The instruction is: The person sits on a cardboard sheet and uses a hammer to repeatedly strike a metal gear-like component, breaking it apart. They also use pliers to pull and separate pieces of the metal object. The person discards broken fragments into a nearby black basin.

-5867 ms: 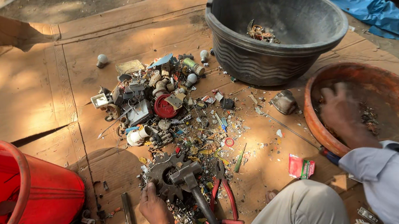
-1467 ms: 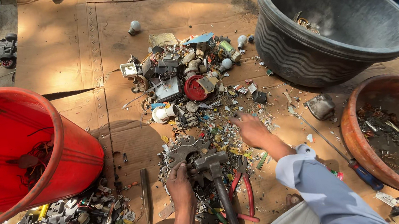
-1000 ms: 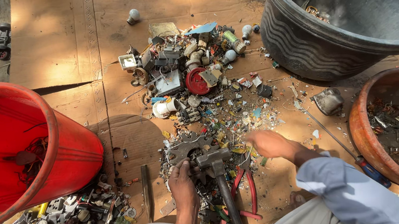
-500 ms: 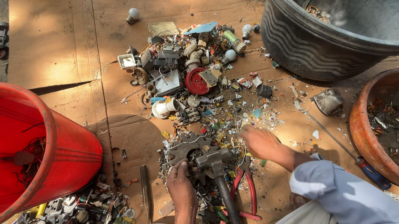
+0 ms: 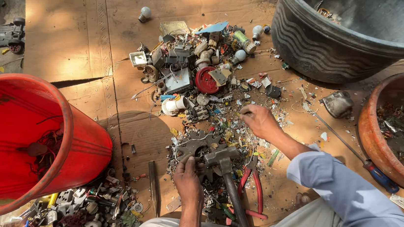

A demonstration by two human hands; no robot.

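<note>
Left hand: I see my left hand (image 5: 187,175) at 6 o'clock, fingers resting on the gear (image 5: 196,144), loosely gripping its edge.
Right hand: my right hand (image 5: 259,121) sits at 3 o'clock of the gear, fingertips pinched in the scrap pile (image 5: 199,86); whether it grips a piece I cannot tell.
Hammer: hammer (image 5: 227,175) lies just beside my left hand.
Around: red bucket (image 5: 22,140) at 9 o'clock, black tub (image 5: 351,20) at 1 o'clock.
</note>
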